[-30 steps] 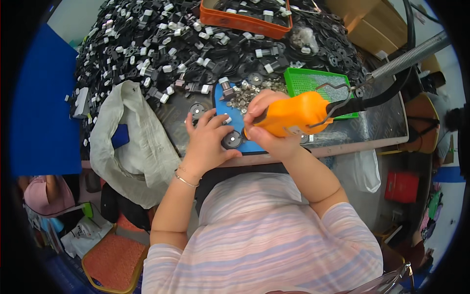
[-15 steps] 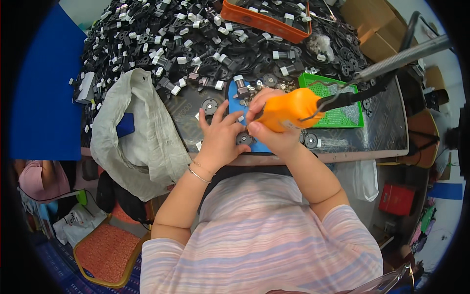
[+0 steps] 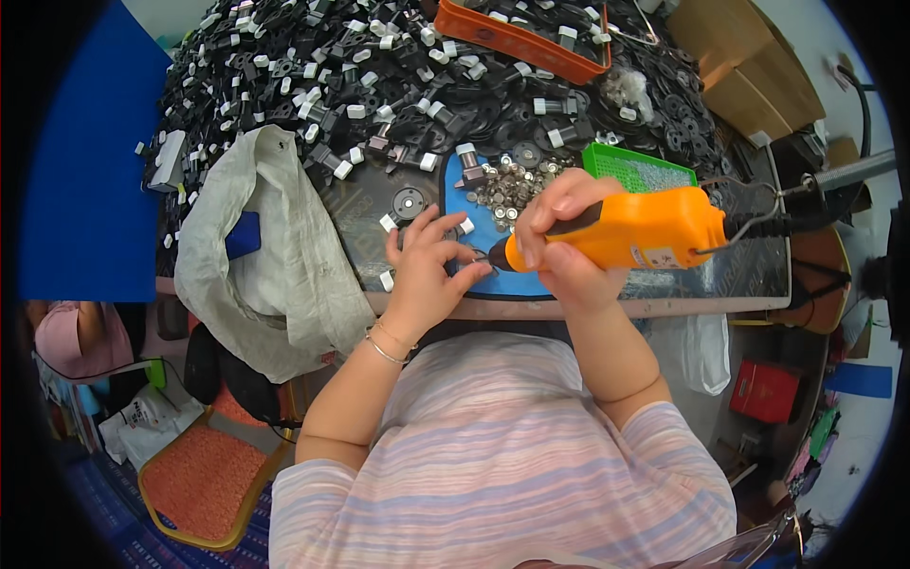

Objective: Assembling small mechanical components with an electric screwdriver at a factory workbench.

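Observation:
My right hand [image 3: 564,248] grips an orange electric screwdriver [image 3: 633,230], its tip pointing left toward my left hand [image 3: 428,275]. My left hand's fingers pinch a small dark part with a white piece [image 3: 466,229] against the blue mat [image 3: 483,190] at the table's near edge, right at the screwdriver's tip. A pile of small silver screws [image 3: 512,185] lies on the mat just beyond both hands. A black round disc [image 3: 409,203] rests to the left of the mat.
A large heap of black and white plastic parts [image 3: 313,76] covers the far table. An orange tray [image 3: 517,33] sits at the back, a green basket [image 3: 637,169] at the right, a grey cloth sack [image 3: 275,237] hangs at the left edge.
The screwdriver has swung down and leftward so its tip meets the part in my left hand. My left hand has shifted toward the blue mat's near edge.

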Demonstrator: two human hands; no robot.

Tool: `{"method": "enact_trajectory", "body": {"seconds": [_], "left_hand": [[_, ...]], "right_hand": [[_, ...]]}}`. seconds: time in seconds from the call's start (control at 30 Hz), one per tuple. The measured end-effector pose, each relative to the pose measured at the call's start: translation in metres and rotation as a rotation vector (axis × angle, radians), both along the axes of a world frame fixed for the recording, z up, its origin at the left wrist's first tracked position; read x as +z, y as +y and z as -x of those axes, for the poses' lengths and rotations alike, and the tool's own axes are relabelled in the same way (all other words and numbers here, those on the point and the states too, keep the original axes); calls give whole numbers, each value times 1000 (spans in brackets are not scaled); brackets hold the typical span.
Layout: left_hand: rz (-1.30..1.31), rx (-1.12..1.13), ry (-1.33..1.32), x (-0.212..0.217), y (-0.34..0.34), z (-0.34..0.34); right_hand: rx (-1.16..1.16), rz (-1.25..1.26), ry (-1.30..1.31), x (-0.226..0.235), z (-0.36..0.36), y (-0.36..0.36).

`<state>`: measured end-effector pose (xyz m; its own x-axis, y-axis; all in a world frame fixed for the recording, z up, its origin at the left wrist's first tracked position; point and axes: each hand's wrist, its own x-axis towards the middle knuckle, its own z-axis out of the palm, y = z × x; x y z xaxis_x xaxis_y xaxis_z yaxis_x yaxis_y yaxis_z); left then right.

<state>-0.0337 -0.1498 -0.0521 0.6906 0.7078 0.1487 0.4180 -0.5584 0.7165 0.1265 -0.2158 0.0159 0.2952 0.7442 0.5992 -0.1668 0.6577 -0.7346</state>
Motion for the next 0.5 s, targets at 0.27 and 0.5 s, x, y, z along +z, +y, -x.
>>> {"method": "enact_trajectory", "body": {"seconds": [0.27, 0.5], "left_hand": [[7, 21, -67, 2, 1, -1], [-64, 39, -69, 3, -1, -2]], "right_hand": [[-13, -26, 13, 5, 3, -2], [5, -40, 1, 3, 5, -1]]}}
